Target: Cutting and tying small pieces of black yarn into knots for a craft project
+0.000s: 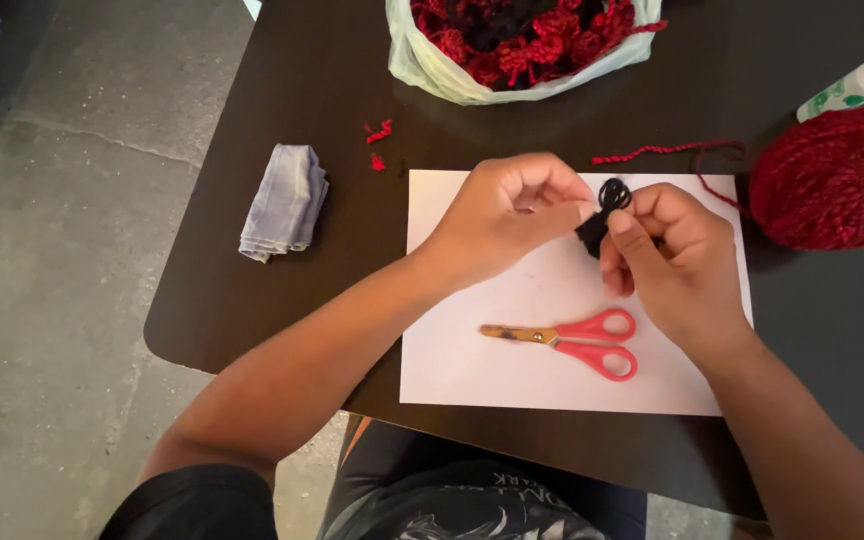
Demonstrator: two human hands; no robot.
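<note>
Both my hands meet over a white sheet of paper (512, 350) on a dark table (282, 300). Between them is a small bundle of black yarn (604, 210) with loops at its top. My left hand (507, 215) pinches the bundle from the left with curled fingers. My right hand (672, 260) grips it from the right, thumb pressed along its side. Red-handled scissors (577, 342) lie shut on the paper just below my hands.
A ball of dark red yarn (837, 175) sits at the right, its strand (667, 152) trailing left. A plastic bag (432, 70) of red and black yarn pieces stands at the back. A glue bottle (852, 88), a folded grey cloth (284, 200) and red scraps (379, 135) lie around.
</note>
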